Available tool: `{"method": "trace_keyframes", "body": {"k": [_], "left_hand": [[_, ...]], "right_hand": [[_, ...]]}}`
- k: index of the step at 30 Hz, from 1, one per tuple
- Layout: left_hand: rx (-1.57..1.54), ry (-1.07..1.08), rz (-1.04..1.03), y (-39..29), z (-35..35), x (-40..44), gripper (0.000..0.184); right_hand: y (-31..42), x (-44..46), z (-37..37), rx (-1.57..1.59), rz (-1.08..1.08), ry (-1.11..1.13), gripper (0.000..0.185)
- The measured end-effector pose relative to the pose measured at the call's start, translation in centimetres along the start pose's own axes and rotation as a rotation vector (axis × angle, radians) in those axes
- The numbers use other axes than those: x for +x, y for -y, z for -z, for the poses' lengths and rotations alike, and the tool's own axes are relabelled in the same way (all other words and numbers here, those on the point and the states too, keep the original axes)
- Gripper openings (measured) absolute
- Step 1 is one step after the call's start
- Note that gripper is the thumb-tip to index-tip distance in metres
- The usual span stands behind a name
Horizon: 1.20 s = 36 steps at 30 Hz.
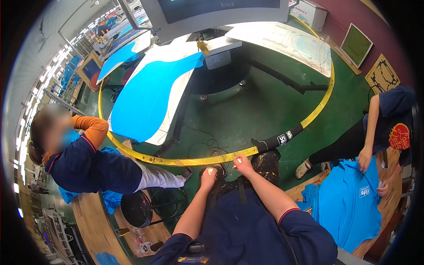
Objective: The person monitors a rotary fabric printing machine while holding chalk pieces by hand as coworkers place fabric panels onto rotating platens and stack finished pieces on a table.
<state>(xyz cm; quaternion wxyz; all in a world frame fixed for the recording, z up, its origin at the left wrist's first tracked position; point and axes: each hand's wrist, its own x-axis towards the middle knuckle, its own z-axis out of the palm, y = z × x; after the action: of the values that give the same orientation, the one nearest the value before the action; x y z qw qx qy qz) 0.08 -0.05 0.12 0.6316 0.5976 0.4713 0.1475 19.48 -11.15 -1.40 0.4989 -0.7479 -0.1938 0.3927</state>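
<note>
My left hand (208, 176) is closed above my lap, with a small whitish thing at its fingers that I cannot make out. To its right, my right hand (241, 164) is also closed round a small whitish thing, just below the yellow ring rail (198, 160). Both hands are apart from each other. Beyond the rail, a blue fabric piece (143, 97) lies flat on a white printing board (170, 118). Another white board (282, 42) at the upper right bears faint marks.
At the left stands a co-worker (92, 163) in a dark shirt. Another person (391, 115) at the right handles a blue shirt (349, 198) over a wooden table (393, 176). A black round stool (136, 208) is at the lower left. Cables lie on the green floor.
</note>
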Motion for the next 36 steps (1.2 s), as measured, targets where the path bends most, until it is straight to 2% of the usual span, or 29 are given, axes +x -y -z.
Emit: {"method": "trace_keyframes", "body": {"k": [8,20,29,34,36], "left_hand": [[0.083,-0.009,-0.013,-0.5,0.0,-0.4,0.019],[0.057,-0.018,-0.022,0.3,0.2,0.1,0.022],[0.056,-0.004,-0.037,0.4,0.2,0.1,0.022],[0.090,0.004,-0.054,0.8,0.1,0.4,0.024],[0.119,0.017,-0.061,0.8,-0.1,0.4,0.023]], "right_hand": [[-1.3,0.8,-0.3,-0.048,0.038,-0.028,0.022],[0.7,-0.5,0.1,-0.025,-0.024,-0.011,0.021],[-1.1,0.6,-0.4,-0.065,0.033,-0.049,0.022],[0.1,0.0,-0.2,0.034,-0.027,-0.002,0.025],[-0.3,0.0,-0.2,0.013,0.027,-0.028,0.025]]}}
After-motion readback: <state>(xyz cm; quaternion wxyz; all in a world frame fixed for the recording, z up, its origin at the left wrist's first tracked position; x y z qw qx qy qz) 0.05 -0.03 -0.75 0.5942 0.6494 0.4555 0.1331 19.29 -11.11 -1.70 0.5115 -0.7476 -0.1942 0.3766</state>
